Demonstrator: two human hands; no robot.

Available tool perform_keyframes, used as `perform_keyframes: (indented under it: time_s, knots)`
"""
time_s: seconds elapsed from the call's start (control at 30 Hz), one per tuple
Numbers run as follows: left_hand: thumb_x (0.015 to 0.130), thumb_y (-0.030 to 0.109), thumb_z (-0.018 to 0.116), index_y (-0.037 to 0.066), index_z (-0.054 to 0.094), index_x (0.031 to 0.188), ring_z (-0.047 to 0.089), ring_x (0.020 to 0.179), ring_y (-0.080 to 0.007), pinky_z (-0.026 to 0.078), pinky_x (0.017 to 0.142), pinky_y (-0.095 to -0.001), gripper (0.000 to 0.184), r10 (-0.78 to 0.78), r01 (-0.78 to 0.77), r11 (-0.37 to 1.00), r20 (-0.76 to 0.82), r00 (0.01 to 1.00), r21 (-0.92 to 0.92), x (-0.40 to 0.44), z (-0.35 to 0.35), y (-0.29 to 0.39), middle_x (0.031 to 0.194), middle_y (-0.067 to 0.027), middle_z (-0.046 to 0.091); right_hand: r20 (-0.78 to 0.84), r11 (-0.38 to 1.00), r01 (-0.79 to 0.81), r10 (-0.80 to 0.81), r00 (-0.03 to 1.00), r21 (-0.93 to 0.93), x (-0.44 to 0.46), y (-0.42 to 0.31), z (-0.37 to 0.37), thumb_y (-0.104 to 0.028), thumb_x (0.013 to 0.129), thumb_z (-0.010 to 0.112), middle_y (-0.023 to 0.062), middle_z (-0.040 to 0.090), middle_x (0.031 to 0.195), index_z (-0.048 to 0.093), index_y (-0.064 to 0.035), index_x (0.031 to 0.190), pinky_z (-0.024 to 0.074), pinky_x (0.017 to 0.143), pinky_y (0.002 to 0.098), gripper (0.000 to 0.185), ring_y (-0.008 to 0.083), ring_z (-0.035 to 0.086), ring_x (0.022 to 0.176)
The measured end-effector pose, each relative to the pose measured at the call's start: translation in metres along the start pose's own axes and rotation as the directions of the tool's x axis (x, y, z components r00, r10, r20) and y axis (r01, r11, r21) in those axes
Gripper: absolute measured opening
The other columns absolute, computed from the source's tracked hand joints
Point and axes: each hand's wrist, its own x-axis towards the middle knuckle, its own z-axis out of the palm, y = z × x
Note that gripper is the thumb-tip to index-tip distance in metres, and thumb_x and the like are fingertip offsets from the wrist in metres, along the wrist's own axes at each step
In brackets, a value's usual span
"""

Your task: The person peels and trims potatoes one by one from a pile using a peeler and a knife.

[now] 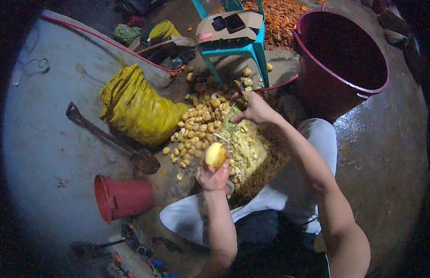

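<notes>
My left hand (214, 178) is closed round a partly peeled potato (216, 155), its pale flesh showing on top and brown skin at the lower right. Up and to the right, my right hand (257, 109) grips a slim dark-handled tool (241, 91) whose exact kind I cannot make out. The tool stands apart from the potato. Beneath my hands lies a heap of pale peelings (249, 150), between my bent legs. A pile of unpeeled potatoes (196, 125) spreads on the floor just beyond and left.
Left of the potatoes slumps a yellow sack (138, 109), with a shovel (101, 132) and a red bucket (131, 197) nearby. A large maroon tub (319, 76) stands at right. Ahead, a teal chair (257, 53) holds cardboard and dark devices; orange pieces (282, 21) lie behind it.
</notes>
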Motion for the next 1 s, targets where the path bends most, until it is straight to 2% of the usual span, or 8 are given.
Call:
perform_keyframes:
  time_s: [0.07,0.2,0.33,0.4,0.47,0.63,0.77,1.0]
  knots:
    - [0.071,0.016,0.08,-0.002,0.041,0.137,0.049,0.121,-0.0306,0.035,0.106,-0.0454,0.078,-0.062,0.096,0.935,0.109,0.992,-0.341,0.005,-0.004,0.001,0.131,-0.0138,0.052,0.046,0.994,0.047,-0.052,0.998,0.097,0.002,0.006,0.004,-0.025,0.061,0.089,0.0119,0.065,0.1,0.062,-0.0019,0.1,0.0434,0.092,0.0365,0.052,0.0232,0.059,0.1]
    - [0.071,0.013,0.08,0.002,0.043,0.137,0.049,0.121,-0.0304,0.035,0.106,-0.0435,0.077,0.056,-0.054,0.994,-0.015,0.998,0.1,0.003,0.003,0.005,0.131,-0.0128,0.052,0.045,0.971,0.237,-0.235,0.971,-0.04,-0.006,-0.009,0.02,-0.027,0.061,0.089,0.0121,0.065,0.103,0.062,-0.0017,0.098,0.0417,0.093,0.0367,0.053,0.0219,0.057,0.102]
    - [0.073,0.01,0.078,0.002,0.044,0.135,0.049,0.121,-0.0292,0.037,0.104,-0.0434,0.072,-0.084,0.134,0.933,0.16,0.984,-0.333,0.007,0.011,0.012,0.131,-0.013,0.051,-0.042,0.996,-0.078,0.076,0.996,-0.034,0.0,-0.003,-0.004,-0.026,0.061,0.089,0.0111,0.065,0.098,0.062,-0.0014,0.096,0.0444,0.089,0.0357,0.05,0.0239,0.06,0.095]
    - [0.072,0.012,0.08,0.002,0.043,0.136,0.048,0.122,-0.0287,0.038,0.103,-0.042,0.074,-0.069,0.091,0.963,0.095,0.993,-0.254,0.007,0.017,0.013,0.129,-0.0111,0.052,-0.05,0.953,0.302,-0.303,0.952,-0.016,-0.002,-0.008,0.003,-0.023,0.061,0.089,0.009,0.065,0.094,0.062,-0.0021,0.097,0.0458,0.085,0.0335,0.05,0.0201,0.06,0.092]
    - [0.071,0.016,0.081,0.002,0.043,0.136,0.047,0.123,-0.0296,0.038,0.103,-0.0408,0.077,-0.027,0.028,0.986,-0.007,1.0,0.162,0.007,0.02,0.016,0.129,-0.0101,0.053,0.045,0.975,0.214,-0.217,0.975,0.064,-0.008,-0.015,0.014,-0.023,0.06,0.089,0.0078,0.065,0.094,0.062,-0.0035,0.098,0.0459,0.085,0.0344,0.051,0.0178,0.059,0.094]
    - [0.07,0.013,0.081,0.002,0.043,0.136,0.051,0.119,-0.027,0.044,0.099,-0.0379,0.077,-0.058,0.088,0.943,0.103,0.993,-0.32,0.006,0.014,0.008,0.127,-0.0123,0.054,-0.044,0.998,0.04,-0.042,0.998,-0.039,0.0,0.002,-0.003,-0.026,0.061,0.088,0.0127,0.066,0.098,0.063,-0.003,0.099,0.0445,0.091,0.0368,0.051,0.0266,0.06,0.101]
    - [0.07,0.013,0.08,0.002,0.046,0.134,0.051,0.119,-0.0288,0.042,0.101,-0.0388,0.074,0.035,-0.025,0.994,-0.091,0.995,0.108,0.004,0.025,0.012,0.129,-0.0125,0.053,0.025,0.945,0.327,-0.327,0.945,0.019,-0.012,-0.021,0.016,-0.025,0.06,0.089,0.0117,0.066,0.097,0.064,-0.0031,0.099,0.0444,0.091,0.0359,0.052,0.0235,0.06,0.1]
    - [0.075,0.01,0.075,0.002,0.045,0.135,0.054,0.113,-0.0273,0.043,0.098,-0.0374,0.067,0.008,-0.008,0.987,0.004,1.0,-0.16,0.007,0.016,0.007,0.129,-0.012,0.053,0.032,0.994,0.1,-0.101,0.994,0.037,-0.009,-0.016,0.001,-0.025,0.06,0.089,0.0106,0.066,0.097,0.064,-0.0028,0.1,0.0453,0.088,0.0353,0.053,0.0224,0.06,0.097]
